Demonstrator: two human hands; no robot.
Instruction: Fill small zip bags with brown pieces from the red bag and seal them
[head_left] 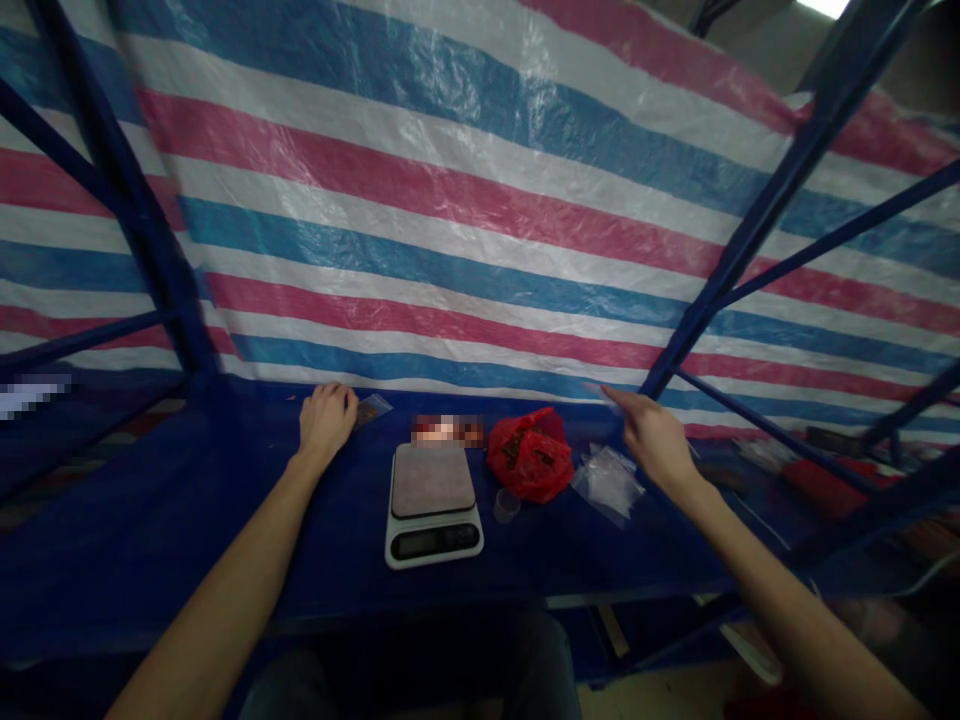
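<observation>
My left hand [324, 418] rests on the blue table near its back edge, fingers curled down. At its thumb side lies a small clear plastic bag [373, 409] with something brown inside; the hand seems closed on its near edge. My right hand [654, 436] is raised at the right, index finger and thumb together, with a faint clear plastic bag at the fingertips, blurred. Below that hand lies a pile of clear plastic bags [606, 484]. Between the hands are a white kitchen scale [434, 503], its plate bare, and a red plastic bag [530, 455] holding brown pieces.
A small clear cup [506, 506] stands between the scale and the red bag. A pixelated patch [448, 431] lies behind the scale. Blue metal posts [686, 325] frame the table [330, 555] on both sides. A striped plastic sheet [450, 230] hangs behind it.
</observation>
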